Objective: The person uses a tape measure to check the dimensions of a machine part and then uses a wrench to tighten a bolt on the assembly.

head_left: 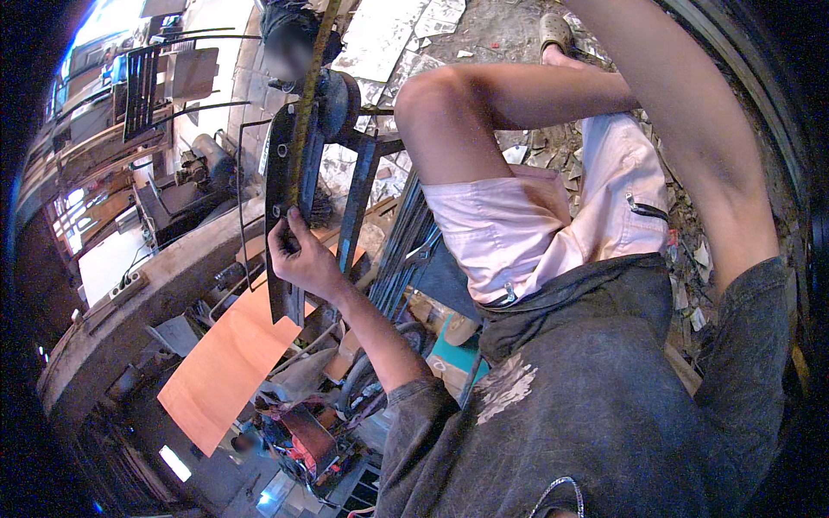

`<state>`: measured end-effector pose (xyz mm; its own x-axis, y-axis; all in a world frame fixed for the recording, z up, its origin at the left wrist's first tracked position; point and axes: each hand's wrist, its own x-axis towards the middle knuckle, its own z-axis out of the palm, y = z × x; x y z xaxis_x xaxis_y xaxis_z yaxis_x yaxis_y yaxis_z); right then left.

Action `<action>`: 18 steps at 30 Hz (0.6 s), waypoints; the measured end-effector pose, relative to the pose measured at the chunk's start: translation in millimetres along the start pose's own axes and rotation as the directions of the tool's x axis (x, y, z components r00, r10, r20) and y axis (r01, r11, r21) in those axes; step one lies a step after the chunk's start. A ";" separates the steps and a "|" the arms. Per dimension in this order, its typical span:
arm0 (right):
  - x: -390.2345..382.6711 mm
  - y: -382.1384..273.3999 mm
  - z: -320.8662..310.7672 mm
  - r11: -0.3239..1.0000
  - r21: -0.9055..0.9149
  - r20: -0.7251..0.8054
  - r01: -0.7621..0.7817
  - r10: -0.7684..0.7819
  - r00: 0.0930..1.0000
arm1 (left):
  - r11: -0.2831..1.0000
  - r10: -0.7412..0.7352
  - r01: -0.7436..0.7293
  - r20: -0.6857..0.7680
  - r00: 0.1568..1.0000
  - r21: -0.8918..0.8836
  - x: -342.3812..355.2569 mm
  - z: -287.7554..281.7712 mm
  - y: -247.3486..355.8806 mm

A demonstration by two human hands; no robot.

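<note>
My left hand [304, 259] is at a long dark metal bar [281, 181] with holes along it. Its thumb and fingers are pinched together at the lower end of a yellow tape measure blade [302, 142], which runs up along the bar and out past the top edge. A grey round disc [338, 104] sits beside the upper part of the bar, and a dark bristly round piece [316, 207] lies by my fingers. My right forearm [669, 69] reaches up and leaves the picture at the top, so that hand is hidden.
Dark metal legs [356, 207] stand right of the bar. An orange-brown sheet [229, 367] and a bundle of thin rods [401, 250] lie nearby. Paper scraps and litter cover the ground [553, 160] around my bent leg. A low curved wall [129, 319] runs along the left.
</note>
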<state>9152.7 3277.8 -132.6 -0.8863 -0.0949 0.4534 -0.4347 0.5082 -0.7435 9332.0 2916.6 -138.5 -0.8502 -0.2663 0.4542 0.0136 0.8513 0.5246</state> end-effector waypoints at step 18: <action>3.5 -5.4 -1.4 0.988 -0.151 0.022 -0.026 0.029 0.999 | 1.000 0.013 -0.013 0.006 1.000 0.000 0.5 1.2 5.0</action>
<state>9152.1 3275.9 -126.3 -0.9020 -0.0985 0.4204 -0.3825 0.6340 -0.6721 9331.0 2921.3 -136.4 -0.8529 -0.2523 0.4570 0.0248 0.8549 0.5182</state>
